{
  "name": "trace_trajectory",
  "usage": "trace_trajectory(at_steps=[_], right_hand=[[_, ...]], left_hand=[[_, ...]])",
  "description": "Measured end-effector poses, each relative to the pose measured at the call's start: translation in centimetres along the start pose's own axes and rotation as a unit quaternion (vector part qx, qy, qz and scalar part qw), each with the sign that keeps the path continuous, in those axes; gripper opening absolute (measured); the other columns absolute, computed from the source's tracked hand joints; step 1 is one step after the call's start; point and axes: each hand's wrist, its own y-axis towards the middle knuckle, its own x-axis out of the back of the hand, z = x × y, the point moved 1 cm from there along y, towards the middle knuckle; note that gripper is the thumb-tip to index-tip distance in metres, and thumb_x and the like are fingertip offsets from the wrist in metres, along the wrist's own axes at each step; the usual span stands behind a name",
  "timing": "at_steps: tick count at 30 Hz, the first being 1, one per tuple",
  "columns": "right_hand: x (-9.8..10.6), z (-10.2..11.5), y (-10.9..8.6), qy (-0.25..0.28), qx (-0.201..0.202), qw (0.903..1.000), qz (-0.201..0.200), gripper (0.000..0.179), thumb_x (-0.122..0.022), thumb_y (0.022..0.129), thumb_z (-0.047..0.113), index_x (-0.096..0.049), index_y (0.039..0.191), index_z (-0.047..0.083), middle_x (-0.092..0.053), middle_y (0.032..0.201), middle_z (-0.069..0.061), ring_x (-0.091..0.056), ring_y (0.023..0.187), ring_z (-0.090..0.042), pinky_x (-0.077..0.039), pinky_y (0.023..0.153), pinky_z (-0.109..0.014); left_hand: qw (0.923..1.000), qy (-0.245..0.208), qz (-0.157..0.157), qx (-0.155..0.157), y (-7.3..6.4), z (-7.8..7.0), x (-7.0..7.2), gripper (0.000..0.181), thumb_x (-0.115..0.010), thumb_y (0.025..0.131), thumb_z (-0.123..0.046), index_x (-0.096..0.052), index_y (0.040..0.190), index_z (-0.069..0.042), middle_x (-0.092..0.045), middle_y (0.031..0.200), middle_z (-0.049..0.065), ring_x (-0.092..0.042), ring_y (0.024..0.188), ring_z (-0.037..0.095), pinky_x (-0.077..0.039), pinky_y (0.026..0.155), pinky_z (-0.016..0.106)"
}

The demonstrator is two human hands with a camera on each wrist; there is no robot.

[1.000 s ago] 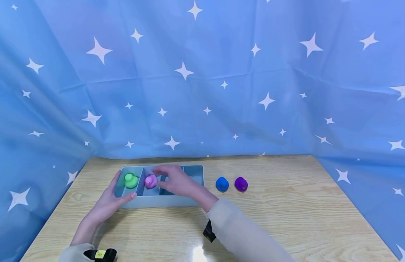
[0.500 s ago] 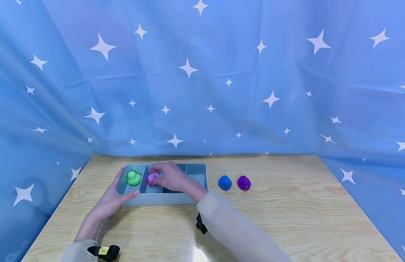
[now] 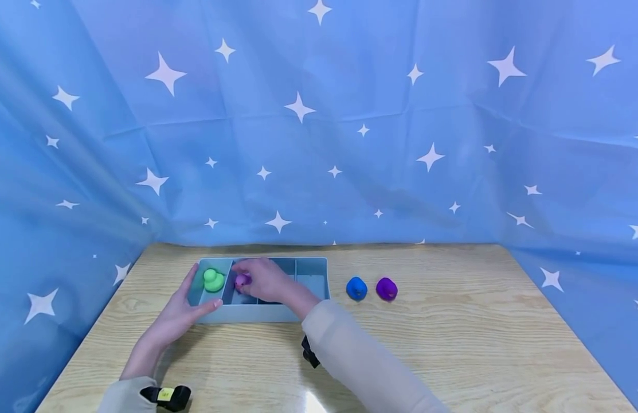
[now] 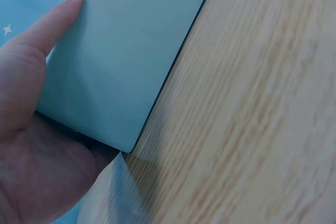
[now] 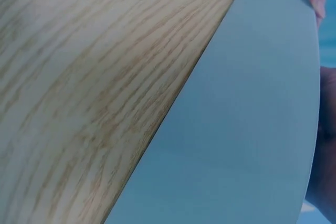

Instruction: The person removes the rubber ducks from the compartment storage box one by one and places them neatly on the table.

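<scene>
A pale blue box (image 3: 257, 314) divided into several compartments stands on the wooden table. My left hand (image 3: 176, 315) holds its left end, fingers along the side and thumb at the front; the left wrist view shows this thumb (image 4: 58, 19) on the rim. In the leftmost compartment sits a green rubber duck (image 3: 213, 281). One compartment to the right, my right hand (image 3: 267, 280) pinches a pink rubber duck (image 3: 242, 281), partly covered by the fingers. The box's front wall (image 5: 231, 108) fills much of the right wrist view, where the pink duck is hidden.
Right of the box, a blue rubber duck (image 3: 357, 288) and a purple rubber duck (image 3: 387, 289) stand side by side on the table (image 3: 463, 332). A blue star-patterned cloth (image 3: 360, 189) hangs behind the table and at its sides.
My right hand has moved left and closed its fingers on the pink duck, which was uncovered a second ago. The left hand stays on the box; the whole head view has shifted slightly.
</scene>
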Motion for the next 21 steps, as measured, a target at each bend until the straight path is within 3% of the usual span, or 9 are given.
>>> trace_trajectory(at_steps=[4, 11, 21], right_hand=[[-0.02, -0.13, 0.19, 0.009, -0.003, 1.0, 0.001, 0.041, -0.075, 0.095, 0.013, -0.067, 0.136, 0.009, -0.069, 0.101, 0.002, -0.057, 0.091, -0.01, -0.048, 0.087, -0.019], [0.04, 0.01, 0.53, -0.019, -0.004, 0.9998, 0.009, 0.04, -0.073, 0.097, 0.015, -0.067, 0.137, 0.011, -0.062, 0.087, 0.006, -0.055, 0.084, -0.01, -0.045, 0.079, -0.018], [-0.27, -0.02, 0.74, -0.042, 0.006, 0.9991, -0.003, 0.039, -0.073, 0.097, 0.015, -0.068, 0.135, 0.009, -0.065, 0.09, 0.005, -0.056, 0.084, -0.01, -0.047, 0.084, -0.018]], left_hand=[[1.0, 0.002, 0.0, 0.003, -0.01, -0.07, 0.05, 0.111, -0.074, 0.096, -0.038, 0.01, 0.165, -0.015, -0.01, 0.164, 0.035, -0.025, 0.144, 0.057, -0.026, 0.111, 0.072], [1.0, 0.001, -0.001, 0.002, 0.0, -0.04, 0.21, 0.112, -0.075, 0.095, -0.038, 0.01, 0.165, -0.015, -0.008, 0.165, 0.034, -0.021, 0.145, 0.058, -0.024, 0.111, 0.073], [1.0, 0.001, -0.001, 0.005, 0.1, -0.04, 0.12, 0.111, -0.074, 0.096, -0.037, 0.01, 0.165, -0.014, -0.007, 0.165, 0.033, -0.016, 0.147, 0.057, -0.021, 0.112, 0.073]])
